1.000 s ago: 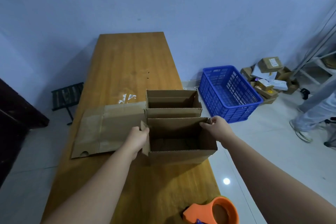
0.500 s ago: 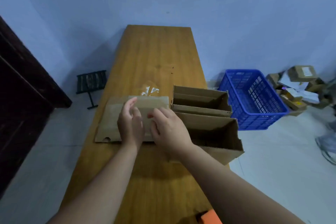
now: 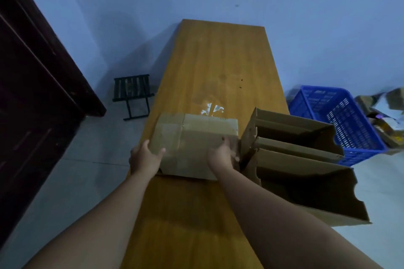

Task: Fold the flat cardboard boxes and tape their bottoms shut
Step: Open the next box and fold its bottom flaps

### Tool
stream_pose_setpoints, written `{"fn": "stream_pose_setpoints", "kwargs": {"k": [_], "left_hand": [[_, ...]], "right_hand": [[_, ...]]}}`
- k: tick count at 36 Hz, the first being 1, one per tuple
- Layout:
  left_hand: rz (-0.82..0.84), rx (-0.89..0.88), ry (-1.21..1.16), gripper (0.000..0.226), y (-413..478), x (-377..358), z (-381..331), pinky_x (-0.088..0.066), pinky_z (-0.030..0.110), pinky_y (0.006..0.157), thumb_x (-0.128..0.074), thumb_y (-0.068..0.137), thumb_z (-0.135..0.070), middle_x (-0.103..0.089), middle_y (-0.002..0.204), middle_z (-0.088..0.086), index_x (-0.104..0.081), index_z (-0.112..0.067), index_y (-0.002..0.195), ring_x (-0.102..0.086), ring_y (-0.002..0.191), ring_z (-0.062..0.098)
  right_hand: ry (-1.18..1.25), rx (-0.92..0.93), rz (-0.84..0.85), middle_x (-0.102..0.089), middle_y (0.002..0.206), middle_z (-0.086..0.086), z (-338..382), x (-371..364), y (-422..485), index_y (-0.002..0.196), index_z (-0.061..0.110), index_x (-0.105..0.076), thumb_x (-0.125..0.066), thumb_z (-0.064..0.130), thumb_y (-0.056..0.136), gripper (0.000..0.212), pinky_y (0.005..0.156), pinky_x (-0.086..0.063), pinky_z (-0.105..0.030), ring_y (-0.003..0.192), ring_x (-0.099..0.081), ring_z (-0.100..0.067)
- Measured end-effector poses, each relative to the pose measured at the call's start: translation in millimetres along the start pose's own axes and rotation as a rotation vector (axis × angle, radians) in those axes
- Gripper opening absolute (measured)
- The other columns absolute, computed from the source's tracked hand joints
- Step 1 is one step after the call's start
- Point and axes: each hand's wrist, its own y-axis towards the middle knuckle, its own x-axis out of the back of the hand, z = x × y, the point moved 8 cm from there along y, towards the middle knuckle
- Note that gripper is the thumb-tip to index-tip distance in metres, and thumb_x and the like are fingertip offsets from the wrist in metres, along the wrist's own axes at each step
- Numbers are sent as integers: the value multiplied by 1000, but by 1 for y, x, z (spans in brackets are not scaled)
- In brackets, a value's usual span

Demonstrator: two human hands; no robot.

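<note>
A flat brown cardboard box (image 3: pixel 192 140) lies on the wooden table (image 3: pixel 220 61), its near edge lifted off the surface. My left hand (image 3: pixel 145 158) grips its near left corner, thumb on top. My right hand (image 3: pixel 220 154) holds its near right edge. To the right stand two folded open boxes, one farther (image 3: pixel 290 129) and one nearer (image 3: pixel 306 183), open tops up, at the table's right edge. The tape dispenser is out of view.
A blue plastic crate (image 3: pixel 341 124) sits on the floor to the right, with a heap of parcels (image 3: pixel 389 111) beyond it. A small black folding stool (image 3: pixel 132 94) stands left of the table. A dark wooden door (image 3: pixel 32 94) fills the left side.
My hands left the nearer folded box, moved left onto the flat box, then spread to its two near corners and raised its edge. The view turned left.
</note>
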Motion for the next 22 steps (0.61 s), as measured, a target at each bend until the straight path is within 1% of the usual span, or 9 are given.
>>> {"fn": "stream_pose_setpoints", "kwargs": {"k": [2, 5, 8, 10, 13, 15, 17, 19, 22], "left_hand": [[115, 105, -129, 76, 9, -13, 18, -36, 49, 103, -55, 90, -49, -23, 153, 11, -20, -18, 150, -31, 135, 35], [191, 164, -277, 78, 16, -28, 30, -29, 50, 110, -51, 92, -49, -18, 156, 7, -11, -17, 152, -25, 139, 33], [233, 176, -294, 75, 19, -35, 33, -25, 50, 111, -46, 95, -49, -13, 158, 4, -6, -21, 152, -20, 142, 31], [222, 154, -260, 74, 21, -36, 34, -25, 50, 112, -44, 96, -47, -14, 158, 5, -5, -20, 152, -20, 142, 31], [166, 116, -184, 71, 23, -33, 34, -30, 49, 109, -45, 97, -43, -21, 156, 7, -9, -17, 152, -27, 139, 32], [113, 118, -137, 69, 24, -30, 32, -34, 49, 106, -46, 96, -43, -27, 153, 11, -16, -12, 151, -32, 136, 34], [45, 163, -123, 67, 24, -23, 35, -37, 49, 102, -46, 96, -45, -34, 148, 17, -27, -6, 146, -37, 131, 37], [20, 253, -194, 66, 23, -19, 47, -39, 47, 97, -47, 95, -46, -39, 143, 20, -35, 0, 141, -41, 127, 40], [15, 368, -379, 61, 16, -17, 75, -38, 46, 100, -46, 97, -42, -41, 143, 19, -38, 0, 140, -42, 126, 38]], "right_hand": [[-101, -67, 28, -6, 158, -17, -6, -10, 9, 152, 24, -9, -44, 22, 99, 64, 115, -24, -46, 144, -13, -35], [-198, -206, 28, 8, 159, -13, -20, -20, 16, 152, 32, 1, -41, 35, 99, 67, 116, -23, -45, 146, -3, -34], [-206, -233, -3, 9, 160, -12, -28, -26, 21, 151, 33, 4, -48, 41, 97, 76, 111, -30, -44, 146, -8, -34], [-219, -222, -12, 10, 159, -13, -32, -30, 22, 152, 33, 4, -53, 43, 93, 82, 110, -30, -46, 145, -9, -37], [-324, -183, 28, 16, 157, -16, -36, -38, 19, 151, 34, 6, -58, 52, 88, 91, 116, -21, -49, 146, 2, -37], [-404, -132, 68, 21, 156, -19, -38, -43, 19, 151, 34, 6, -58, 56, 86, 93, 118, -10, -50, 145, 11, -36], [-471, -80, 102, 23, 155, -19, -39, -46, 16, 151, 36, 5, -56, 59, 86, 92, 117, -4, -51, 144, 16, -36], [-527, -26, 130, 24, 155, -18, -41, -48, 9, 151, 39, 3, -55, 62, 85, 91, 117, -2, -51, 144, 17, -35], [-591, 52, 164, 23, 156, -18, -45, -58, -6, 151, 41, 0, -55, 66, 82, 92, 116, 3, -49, 144, 18, -34]]}}
